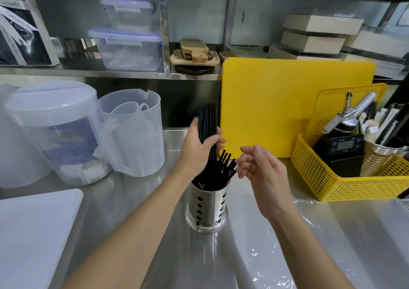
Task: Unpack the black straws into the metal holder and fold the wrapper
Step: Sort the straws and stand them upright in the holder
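Holding a bundle of black straws [207, 125] upright above the metal holder [207, 207], the left hand [197, 149] should lower them straight in. The right hand [261, 169], loosely spread and empty beside the holder's rim, can steady the leaning ones. The wrapper [314, 240], probably that clear film right of the holder, waits.

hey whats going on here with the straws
A person is loading black straws into a perforated metal holder on a steel counter. The left hand grips a bundle of black straws upright above the holder. The right hand is open beside the straws already in the holder, fingertips near their tops. A clear plastic wrapper lies on the counter to the right, not yet folded. A yellow basket sits further right.
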Demonstrator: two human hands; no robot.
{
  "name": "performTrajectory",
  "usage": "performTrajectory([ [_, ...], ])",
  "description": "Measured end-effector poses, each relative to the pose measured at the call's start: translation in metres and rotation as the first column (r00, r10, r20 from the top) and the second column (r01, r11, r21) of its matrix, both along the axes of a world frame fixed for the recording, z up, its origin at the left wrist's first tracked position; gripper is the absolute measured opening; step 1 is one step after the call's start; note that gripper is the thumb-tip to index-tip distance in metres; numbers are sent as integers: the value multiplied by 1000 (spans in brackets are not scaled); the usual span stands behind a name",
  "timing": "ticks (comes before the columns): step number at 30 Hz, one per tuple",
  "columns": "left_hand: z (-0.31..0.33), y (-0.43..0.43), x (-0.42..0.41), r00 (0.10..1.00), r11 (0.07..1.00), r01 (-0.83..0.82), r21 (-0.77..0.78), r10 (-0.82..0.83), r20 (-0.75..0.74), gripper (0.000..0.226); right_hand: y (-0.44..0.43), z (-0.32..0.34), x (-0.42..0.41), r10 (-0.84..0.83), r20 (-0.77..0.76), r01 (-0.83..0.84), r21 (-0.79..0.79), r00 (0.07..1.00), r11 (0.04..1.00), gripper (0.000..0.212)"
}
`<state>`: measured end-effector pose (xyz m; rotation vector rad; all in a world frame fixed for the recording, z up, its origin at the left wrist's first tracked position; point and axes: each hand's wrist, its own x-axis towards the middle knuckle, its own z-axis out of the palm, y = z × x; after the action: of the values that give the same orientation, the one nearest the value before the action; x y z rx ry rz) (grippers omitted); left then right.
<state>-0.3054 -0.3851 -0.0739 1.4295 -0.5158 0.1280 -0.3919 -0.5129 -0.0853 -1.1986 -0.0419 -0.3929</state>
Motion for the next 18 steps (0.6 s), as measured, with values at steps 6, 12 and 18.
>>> performTrajectory([
  [6,-32,3,-2,998,987,15,159,-5,-61,35,-2,-18,6,-69,-62,70,14,996,997,31],
  [12,-28,8,0,988,999,5,46,2,-156,34,-1,-33,11,-117,-112,121,23,987,992,22],
  [18,-18,12,-3,985,1000,25,13,-22,-169,20,-5,-47,15,-209,-189,206,-33,960,978,18],
])
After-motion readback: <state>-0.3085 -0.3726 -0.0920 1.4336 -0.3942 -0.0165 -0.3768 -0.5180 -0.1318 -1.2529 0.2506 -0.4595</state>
